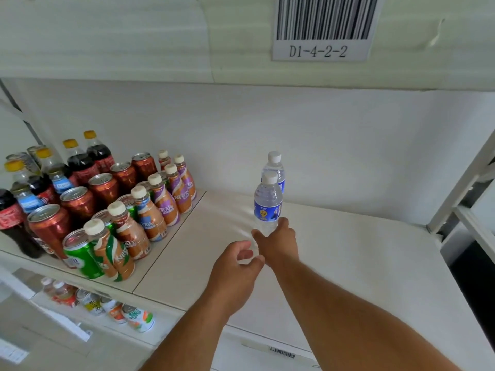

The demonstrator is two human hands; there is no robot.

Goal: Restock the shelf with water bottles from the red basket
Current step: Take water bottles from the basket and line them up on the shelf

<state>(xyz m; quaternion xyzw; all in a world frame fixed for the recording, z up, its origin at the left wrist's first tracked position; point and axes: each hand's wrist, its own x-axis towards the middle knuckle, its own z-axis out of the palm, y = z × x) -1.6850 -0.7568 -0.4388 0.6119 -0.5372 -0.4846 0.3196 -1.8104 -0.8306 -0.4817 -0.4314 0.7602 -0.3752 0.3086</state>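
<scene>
We face a white shelf (334, 253) backed by a plain white wall, with a barcode label (322, 28) reading D1-4-2-2 on the board above. Our right hand (278, 245) reaches deep onto the shelf and holds the base of a water bottle (267, 204); thumb and fingers (257, 234) curl round its bottom, presumably so we can set it upright and steady it low down. Just beyond those fingers, touching or nearly touching the held bottle, a second water bottle (276, 167) stands nearer the wall, so we seem to be building a row from the back forward. Our left hand (235, 266) hovers just beside the right wrist, fingers loosely curled and holding nothing; it looks idle. Well to the left of both hands, packed rows fill the other part of the shelf: coffee bottles (150, 212), brown cans (80, 199) and cola bottles (80, 162), which leaves the bare right part for the water. The red basket is out of view, so we cannot tell how many bottles remain.
</scene>
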